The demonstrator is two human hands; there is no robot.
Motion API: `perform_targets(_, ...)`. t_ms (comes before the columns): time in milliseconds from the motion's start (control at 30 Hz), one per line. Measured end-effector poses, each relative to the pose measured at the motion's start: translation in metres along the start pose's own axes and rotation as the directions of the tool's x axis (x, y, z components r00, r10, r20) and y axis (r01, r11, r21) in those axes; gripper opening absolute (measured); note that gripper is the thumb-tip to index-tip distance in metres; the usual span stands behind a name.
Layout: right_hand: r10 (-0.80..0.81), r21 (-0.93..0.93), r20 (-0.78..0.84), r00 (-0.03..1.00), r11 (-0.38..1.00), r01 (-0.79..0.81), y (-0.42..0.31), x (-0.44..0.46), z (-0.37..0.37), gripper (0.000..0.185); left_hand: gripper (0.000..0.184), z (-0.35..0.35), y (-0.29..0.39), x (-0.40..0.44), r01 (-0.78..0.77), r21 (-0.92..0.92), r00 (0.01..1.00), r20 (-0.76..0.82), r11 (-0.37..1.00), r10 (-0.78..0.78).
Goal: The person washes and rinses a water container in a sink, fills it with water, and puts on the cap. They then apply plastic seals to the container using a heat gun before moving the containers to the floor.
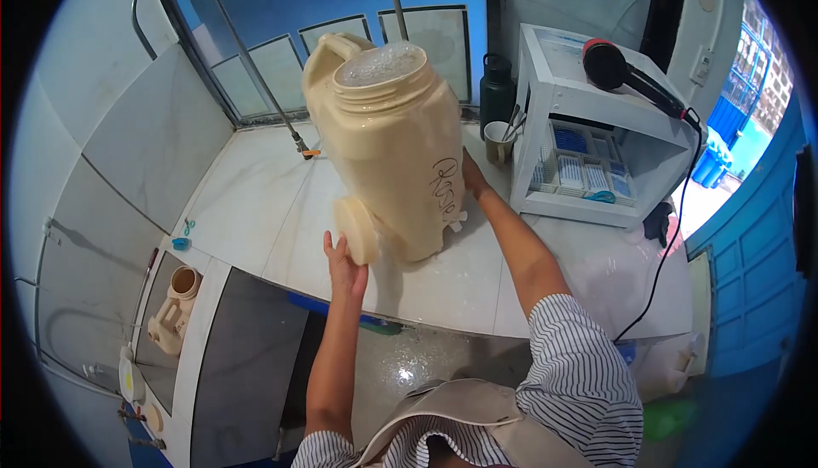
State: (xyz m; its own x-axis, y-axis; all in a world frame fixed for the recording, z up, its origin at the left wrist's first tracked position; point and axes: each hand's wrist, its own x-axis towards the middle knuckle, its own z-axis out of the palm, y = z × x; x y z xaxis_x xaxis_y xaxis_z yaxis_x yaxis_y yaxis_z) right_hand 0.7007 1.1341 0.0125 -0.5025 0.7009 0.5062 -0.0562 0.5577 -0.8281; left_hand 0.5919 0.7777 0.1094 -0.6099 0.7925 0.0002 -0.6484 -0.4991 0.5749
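Note:
A large cream water jug (392,157) stands on the white tiled counter, handwriting on its side and a small spigot near its base. Its mouth is uncapped, and foamy, bubbly liquid (382,66) reaches the rim. My left hand (345,265) grips a round cream cap (355,229) held upright against the jug's lower front. On the jug's far right side, my right hand (471,176) holds the wall, its fingers mostly hidden behind the jug.
A white shelf unit (532,127) holding trays stands at right, with a red-black hair dryer (607,66) on top. Beside it are a dark green bottle (496,97) and a mug (498,142). A bent metal pipe (256,76) rises at left. Another jug (176,310) sits lower left.

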Motion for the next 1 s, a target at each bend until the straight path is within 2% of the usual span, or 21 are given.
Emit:
perform_targets(33,0.025,0.077,-0.008,1.0,0.997,-0.025,0.003,0.0,-0.002,0.052,0.038,0.01,-0.01,0.002,-0.055,0.063,0.991,-0.119,0.996,0.062)
perform_targets(67,0.043,-0.166,-0.01,0.999,0.985,-0.044,-0.017,-0.005,-0.012,0.051,0.04,0.018,-0.015,0.006,-0.101,0.132,0.965,-0.229,0.986,0.13)
perform_targets(100,0.059,-0.399,-0.017,0.998,0.915,-0.061,-0.035,-0.008,-0.021,0.051,0.04,0.024,-0.015,0.009,-0.101,0.128,0.965,-0.227,0.987,0.128)
perform_targets(133,0.059,-0.404,-0.016,0.998,0.913,-0.061,-0.045,-0.01,-0.031,0.051,0.045,0.029,-0.015,0.01,-0.094,0.18,0.967,-0.218,0.979,0.133)
perform_targets(200,0.273,-0.492,0.0,0.962,0.837,-0.238,-0.061,-0.006,-0.054,0.046,0.059,0.044,-0.014,0.011,-0.084,0.28,0.969,-0.202,0.956,0.144)
perform_targets(267,0.228,-0.476,0.018,0.974,0.858,-0.192,-0.078,0.004,-0.07,0.043,0.066,0.064,-0.005,0.018,-0.089,0.32,0.974,-0.172,0.943,0.15)
perform_targets(300,0.184,-0.455,0.031,0.983,0.878,-0.15,-0.093,0.009,-0.077,0.041,0.066,0.073,0.006,0.026,-0.139,0.437,0.964,-0.146,0.888,0.223)
perform_targets(333,0.112,-0.361,0.037,0.993,0.928,-0.092,-0.107,0.014,-0.083,0.04,0.065,0.082,0.017,0.033,-0.185,0.549,0.951,-0.11,0.815,0.29)
perform_targets(400,0.04,-0.246,0.022,0.999,0.969,-0.033,-0.165,0.031,-0.094,0.039,0.067,0.128,0.054,0.03,-0.492,0.617,0.834,0.132,0.614,0.535)
perform_targets(467,-0.011,-0.119,0.032,0.999,0.993,0.015,-0.227,0.049,-0.102,0.042,0.067,0.176,0.088,0.036,-0.639,0.718,0.706,0.403,0.276,0.582)
perform_targets(533,-0.081,0.185,0.05,0.995,0.98,0.071,-0.285,0.062,-0.102,0.045,0.064,0.229,0.108,0.029,-0.659,0.752,0.663,0.589,-0.013,0.461)
perform_targets(567,-0.098,0.368,0.049,0.994,0.927,0.073,-0.312,0.069,-0.098,0.044,0.064,0.249,0.112,0.028,-0.661,0.75,0.662,0.593,-0.016,0.459)
perform_targets(633,-0.234,0.478,0.109,0.966,0.864,0.155,-0.351,0.085,-0.093,0.043,0.063,0.278,0.112,0.03,-0.693,0.645,0.64,0.756,-0.322,0.138)
perform_targets(667,-0.235,0.48,0.102,0.967,0.863,0.159,-0.361,0.09,-0.087,0.043,0.063,0.283,0.108,0.032,-0.696,0.64,0.637,0.76,-0.324,0.133)
perform_targets(733,-0.33,0.28,0.333,0.883,0.929,0.242,-0.372,0.098,-0.077,0.041,0.066,0.29,0.103,0.037,-0.656,0.673,0.735,0.673,-0.341,-0.085)
perform_targets(767,-0.33,0.28,0.328,0.885,0.929,0.243,-0.365,0.099,-0.071,0.041,0.059,0.283,0.099,0.043,-0.703,0.589,0.653,0.757,-0.399,-0.033)
perform_targets(800,-0.328,0.254,0.334,0.884,0.934,0.251,-0.355,0.096,-0.063,0.041,0.059,0.278,0.095,0.047,-0.706,0.583,0.65,0.759,-0.402,-0.042)
perform_targets(867,-0.326,0.223,0.35,0.878,0.94,0.259,-0.347,0.092,-0.056,0.041,0.05,0.268,0.085,0.051,-0.712,0.56,0.582,0.808,-0.424,0.089)
perform_targets(900,-0.329,0.218,0.304,0.894,0.938,0.271,-0.349,0.087,-0.055,0.041,0.042,0.269,0.082,0.047,-0.688,0.58,0.589,0.797,-0.437,0.13)
perform_targets(967,-0.328,0.213,0.261,0.908,0.937,0.278,-0.358,0.072,-0.05,0.041,0.042,0.26,0.087,0.055,-0.725,0.565,0.566,0.815,-0.394,0.126)
perform_targets(1000,-0.352,-0.015,0.126,0.927,0.934,0.357,-0.365,0.063,-0.045,0.036,0.043,0.254,0.092,0.062,-0.762,0.544,0.536,0.834,-0.352,0.13)
